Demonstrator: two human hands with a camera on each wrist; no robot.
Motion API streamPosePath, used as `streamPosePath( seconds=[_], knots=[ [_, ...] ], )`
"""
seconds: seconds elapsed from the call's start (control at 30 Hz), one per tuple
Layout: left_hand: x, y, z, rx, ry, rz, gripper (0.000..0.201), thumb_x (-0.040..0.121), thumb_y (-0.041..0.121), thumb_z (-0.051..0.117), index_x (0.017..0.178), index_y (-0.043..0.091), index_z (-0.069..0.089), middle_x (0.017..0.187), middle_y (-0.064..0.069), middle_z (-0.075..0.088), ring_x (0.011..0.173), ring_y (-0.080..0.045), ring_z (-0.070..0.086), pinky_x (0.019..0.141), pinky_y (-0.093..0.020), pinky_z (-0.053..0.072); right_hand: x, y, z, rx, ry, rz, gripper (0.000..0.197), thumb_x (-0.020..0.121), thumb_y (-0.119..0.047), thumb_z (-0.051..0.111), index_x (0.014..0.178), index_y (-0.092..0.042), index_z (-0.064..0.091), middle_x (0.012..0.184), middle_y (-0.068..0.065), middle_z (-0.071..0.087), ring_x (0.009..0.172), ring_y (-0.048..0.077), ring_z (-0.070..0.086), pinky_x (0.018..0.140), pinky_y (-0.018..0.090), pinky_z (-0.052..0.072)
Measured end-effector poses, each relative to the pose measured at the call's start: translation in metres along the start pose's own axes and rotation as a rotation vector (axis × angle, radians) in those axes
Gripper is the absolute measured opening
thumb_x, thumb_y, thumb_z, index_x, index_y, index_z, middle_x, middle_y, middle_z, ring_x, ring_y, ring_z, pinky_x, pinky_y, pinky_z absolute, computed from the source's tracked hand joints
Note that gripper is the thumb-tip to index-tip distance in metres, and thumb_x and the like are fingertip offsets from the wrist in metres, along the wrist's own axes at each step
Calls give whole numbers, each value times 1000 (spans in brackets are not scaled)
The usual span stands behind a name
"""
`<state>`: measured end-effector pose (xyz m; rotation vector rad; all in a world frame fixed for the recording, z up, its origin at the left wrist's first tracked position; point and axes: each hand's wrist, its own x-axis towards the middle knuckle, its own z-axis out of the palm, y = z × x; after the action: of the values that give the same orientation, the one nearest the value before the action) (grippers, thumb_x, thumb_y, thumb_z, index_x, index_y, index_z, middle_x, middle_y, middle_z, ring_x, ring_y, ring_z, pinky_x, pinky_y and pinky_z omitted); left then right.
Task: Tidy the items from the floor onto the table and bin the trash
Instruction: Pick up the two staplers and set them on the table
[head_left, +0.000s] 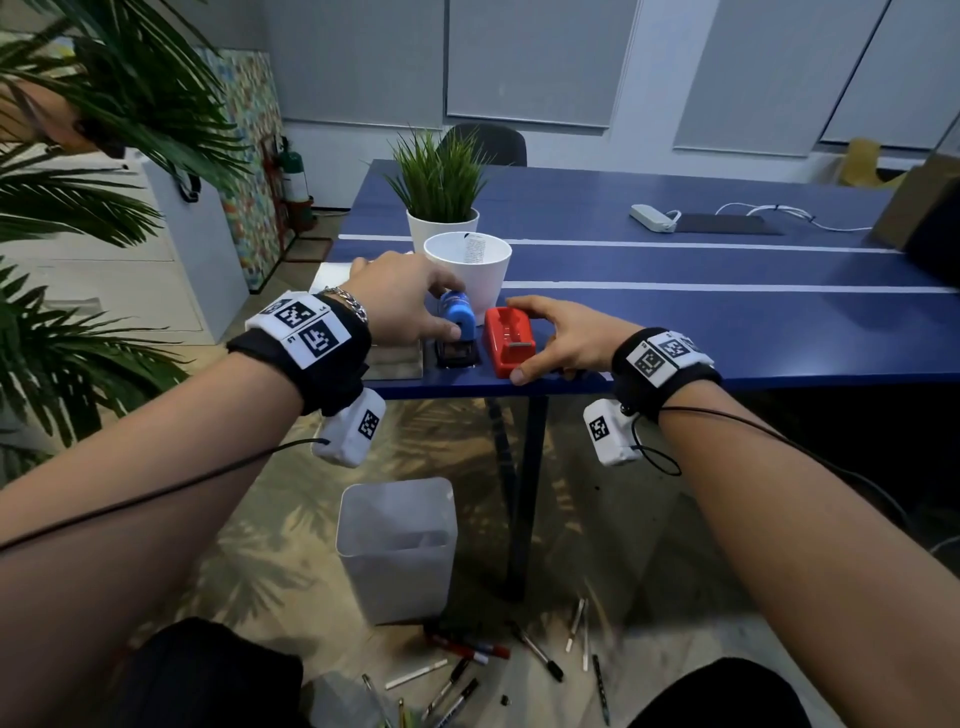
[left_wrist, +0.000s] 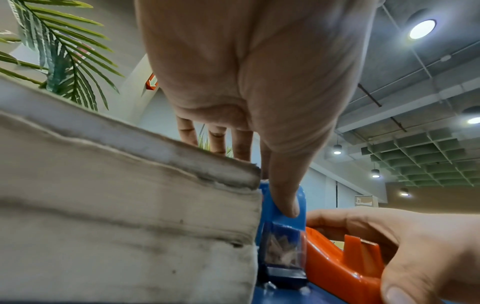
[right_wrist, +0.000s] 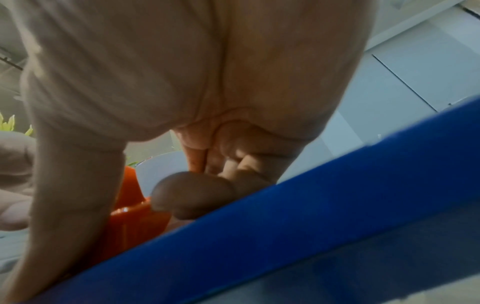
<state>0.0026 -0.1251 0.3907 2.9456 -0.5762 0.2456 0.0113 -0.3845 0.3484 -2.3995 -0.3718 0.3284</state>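
A blue pencil sharpener (head_left: 461, 310) with a clear shavings box (left_wrist: 281, 248) stands near the front edge of the blue table (head_left: 727, 332). My left hand (head_left: 448, 312) pinches it, with the thumb (left_wrist: 284, 197) on its front. Right beside it sits a red tape dispenser (head_left: 505, 339), also seen as dispenser (left_wrist: 337, 265) and dispenser (right_wrist: 135, 224). My right hand (head_left: 537, 338) curls over the dispenser, thumb at its near corner and fingers behind it. Several pens and markers (head_left: 467, 652) lie on the floor below.
A translucent bin (head_left: 397, 545) stands on the floor by the table leg (head_left: 524, 493). A stack of grey books (head_left: 395, 361) lies left of the sharpener. An empty white pot (head_left: 467, 267) and a potted plant (head_left: 441, 202) stand behind. Palm fronds (head_left: 78, 208) crowd the left.
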Motion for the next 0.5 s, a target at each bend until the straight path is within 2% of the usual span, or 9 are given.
streamPosePath(
  seconds=[0.13,0.3,0.5],
  knots=[
    [1,0,4,14,23,2,60,82,56,74,138,42,57,125,13,69,124,-25,55,91,-44,34,1,4,3,0,50,-26,109,64,-44,97,153,-40,34,150,-6,46,93,17,65,65,30,60],
    [5,-4,8,21,52,16,60,81,56,74,138,43,58,123,13,69,122,-25,56,86,-41,32,1,6,4,4,56,-31,106,66,-45,96,152,-38,34,152,-8,45,91,13,63,65,29,58],
    [6,-5,10,20,60,18,59,81,57,73,137,44,58,122,12,70,120,-26,56,87,-42,34,2,5,3,1,46,-32,109,64,-45,97,153,-38,34,152,-10,45,90,13,63,63,27,57]
  ],
)
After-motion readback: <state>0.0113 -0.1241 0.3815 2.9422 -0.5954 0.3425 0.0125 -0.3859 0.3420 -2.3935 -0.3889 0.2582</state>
